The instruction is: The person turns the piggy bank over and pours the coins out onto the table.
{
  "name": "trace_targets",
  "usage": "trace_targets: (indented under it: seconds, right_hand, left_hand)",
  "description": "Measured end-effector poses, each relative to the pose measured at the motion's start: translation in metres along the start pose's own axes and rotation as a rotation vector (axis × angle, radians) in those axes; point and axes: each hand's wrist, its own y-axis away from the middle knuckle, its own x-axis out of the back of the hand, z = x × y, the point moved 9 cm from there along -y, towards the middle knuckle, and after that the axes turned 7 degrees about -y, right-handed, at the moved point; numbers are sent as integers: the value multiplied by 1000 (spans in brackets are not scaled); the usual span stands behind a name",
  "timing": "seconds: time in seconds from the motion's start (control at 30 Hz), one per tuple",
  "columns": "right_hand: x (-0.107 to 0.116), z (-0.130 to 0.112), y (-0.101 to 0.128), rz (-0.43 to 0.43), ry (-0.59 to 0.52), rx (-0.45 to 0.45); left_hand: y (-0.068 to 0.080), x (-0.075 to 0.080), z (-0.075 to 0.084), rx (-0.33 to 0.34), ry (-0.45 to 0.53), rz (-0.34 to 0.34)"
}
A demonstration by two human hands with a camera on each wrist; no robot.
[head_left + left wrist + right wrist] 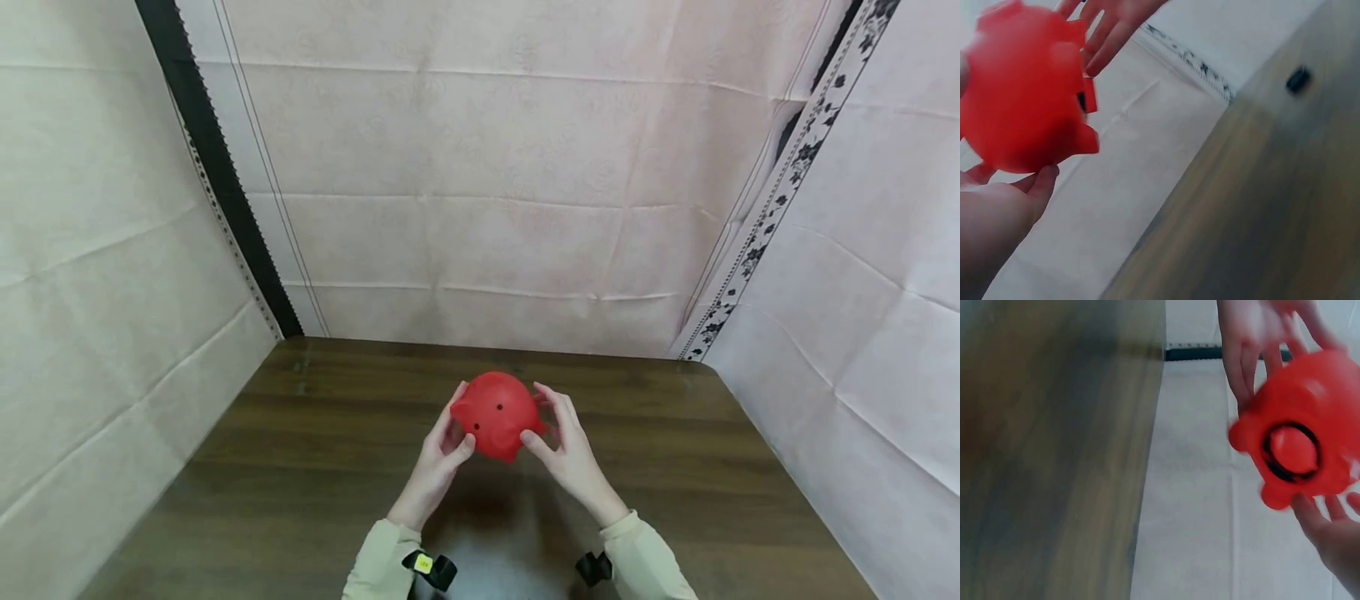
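Red piggy bank (pixel 497 414) held up over the dark wood worktop (pixel 315 450), between both hands, roughly centre of the head view and clear of the surface. Left hand (pixel 442 450) cups its left side, thumb curled onto the front lower part, fingers wrapped behind – gripping it. Right hand (pixel 566 446) is at the right side, thumb tip touching near a stubby leg, fingers fairly straight and spread along the flank; more steadying than clamping, as far as the head view shows. Right wrist view shows the underside of the piggy bank (pixel 1300 425) with a round plug (pixel 1292 450) set in a black ring, short feet around it; left hand fingers (pixel 1241 356) reach over its top. Left wrist view is blurred: red body (pixel 1022 87) resting against the palm (pixel 997 219), fingers of the other hand (pixel 1107 31) just above. Judgement on handling: smooth rounded plastic, likely slippery, so keep the cupping hand under the belly and let the other hand turn it by the legs or snout – small turns, low over the worktop. Beige sleeves (pixel 375 558), paper-covered walls (pixel 495 208) behind and on both sides
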Motion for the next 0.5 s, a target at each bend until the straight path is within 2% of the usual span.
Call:
trace_targets:
  seconds: [0.13,0.27,0.37,0.5]
  right_hand:
    - [-4,8,-3,-115,39,-61]
    - [-11,15,-1,-190,-10,-128]
    - [-15,24,2,-208,-29,-197]
    - [-17,42,8,-172,-31,-271]
  left_hand:
    - [-3,6,6,-4,-97,-30]
    - [-3,10,12,-19,-128,-1]
    - [-3,14,13,-19,-173,43]
    - [-1,14,4,37,-247,29]
